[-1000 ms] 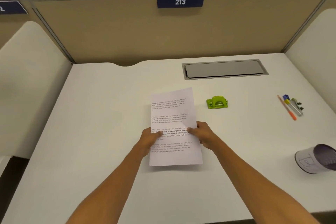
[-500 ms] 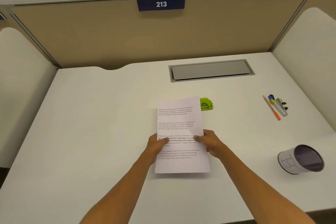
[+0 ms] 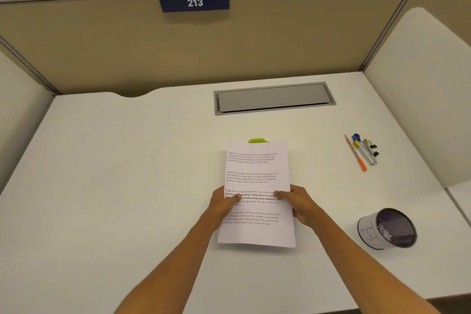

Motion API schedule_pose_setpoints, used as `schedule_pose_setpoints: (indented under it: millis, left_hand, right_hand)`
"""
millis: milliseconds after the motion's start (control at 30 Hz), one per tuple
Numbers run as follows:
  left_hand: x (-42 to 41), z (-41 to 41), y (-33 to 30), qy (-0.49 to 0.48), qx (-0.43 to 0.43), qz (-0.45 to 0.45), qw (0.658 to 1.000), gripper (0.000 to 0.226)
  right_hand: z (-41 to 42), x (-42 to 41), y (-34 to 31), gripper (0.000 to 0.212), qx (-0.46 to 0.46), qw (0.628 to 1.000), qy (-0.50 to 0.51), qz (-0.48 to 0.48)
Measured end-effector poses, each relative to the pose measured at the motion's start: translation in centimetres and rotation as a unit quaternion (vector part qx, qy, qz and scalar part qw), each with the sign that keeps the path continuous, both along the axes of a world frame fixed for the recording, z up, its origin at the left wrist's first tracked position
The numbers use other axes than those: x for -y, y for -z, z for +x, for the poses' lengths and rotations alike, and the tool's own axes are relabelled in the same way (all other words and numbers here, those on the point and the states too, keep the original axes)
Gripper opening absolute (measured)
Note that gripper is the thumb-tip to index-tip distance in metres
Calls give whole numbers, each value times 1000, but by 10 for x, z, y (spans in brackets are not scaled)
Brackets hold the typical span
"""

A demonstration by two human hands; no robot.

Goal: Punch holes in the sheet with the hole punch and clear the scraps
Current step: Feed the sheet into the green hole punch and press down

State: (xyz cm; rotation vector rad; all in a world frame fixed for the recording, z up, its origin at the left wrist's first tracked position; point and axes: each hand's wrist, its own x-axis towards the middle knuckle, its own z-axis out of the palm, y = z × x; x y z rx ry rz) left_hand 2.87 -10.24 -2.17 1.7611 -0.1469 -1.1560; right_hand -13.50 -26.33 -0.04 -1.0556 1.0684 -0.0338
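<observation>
We are gripping the white sheet point(image 3: 256, 181), printed with four text paragraphs, in our left hand point(image 3: 224, 202) and right hand point(image 3: 297, 202), its top edge hiding most of the green hole punch point(image 3: 258, 140).

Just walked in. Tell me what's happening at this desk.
A person sits at a white desk holding a printed sheet with both hands: the left hand grips its left edge, the right hand its right edge. The sheet's top edge is lined up at the green hole punch, which it mostly hides. Whether the edge is in the slot cannot be told, and no holes show. Off to the right lie some pens and binder clips and a tipped mesh cup.
</observation>
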Motion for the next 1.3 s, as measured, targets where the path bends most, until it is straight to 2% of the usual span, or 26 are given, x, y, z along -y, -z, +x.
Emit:
schedule_pose_setpoints:
  millis: [200, 367, 500, 867, 1067, 1200, 1300]
  left_hand:
    - [26, -16, -4, 68, 12, -3, 998, 29]
    - [41, -12, -11, 128, 37, 16, 991, 38]
    - [52, 0, -12, 182, 39, 49, 981, 43]
    - [79, 26, -11, 291, 18, 90, 952, 35]
    - [94, 55, -17, 269, 10, 104, 957, 46]
    - [106, 89, -29, 215, 65, 72, 972, 43]
    - [122, 116, -40, 159, 162, 43, 973, 36]
  right_hand:
    - [-26, 27, 1, 21, 33, 996, 50, 61]
    - [-37, 31, 5, 23, 17, 997, 54, 56]
    - [-41, 21, 10, 16, 20, 995, 90, 39]
    - [-41, -14, 28, 21, 26, 976, 216, 3]
    - [-32, -36, 33, 24, 26, 959, 281, 16]
    - [-20, -51, 37, 23, 31, 949, 314, 21]
    - [-10, -63, 39, 21, 31, 938, 345, 15]
